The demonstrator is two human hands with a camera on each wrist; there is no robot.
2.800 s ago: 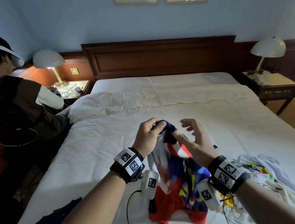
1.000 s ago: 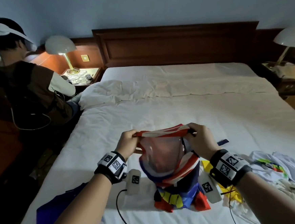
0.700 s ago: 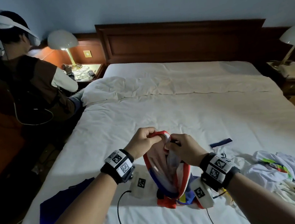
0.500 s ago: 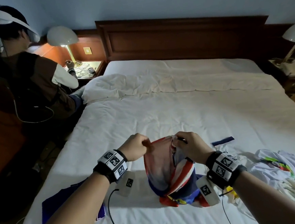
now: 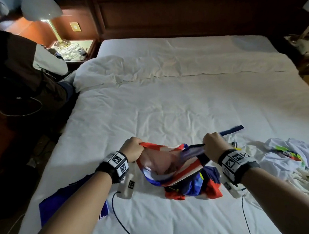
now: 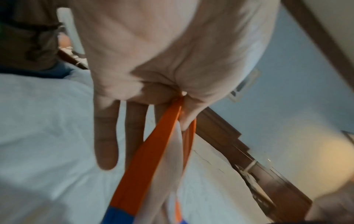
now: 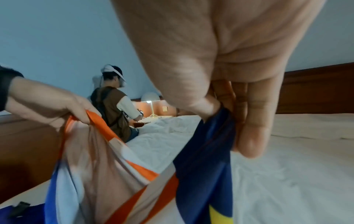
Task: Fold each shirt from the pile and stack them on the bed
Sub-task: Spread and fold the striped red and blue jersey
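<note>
Multicoloured shirt [image 5: 174, 168] stretched between both hands above the near part of the bed [image 5: 167, 106]. Left hand [image 5: 132, 149] pinches its red edge between thumb and forefinger; right hand [image 5: 214, 144] grips a dark-blue edge, fingers curled. The shirt's lower part appears to rest bunched on the bed. A pile of white shirts [image 5: 292, 161] lies right of the held shirt.

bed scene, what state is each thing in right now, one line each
striped shirt: unfolded, bunched, stretched between both hands, lower part on the bed
left hand: pinches the shirt's orange edge
right hand: grips the shirt's dark blue edge
white shirts: crumpled pile
blue shirt: lying flat
bed: wrinkled sheet
left lamp: on
</note>
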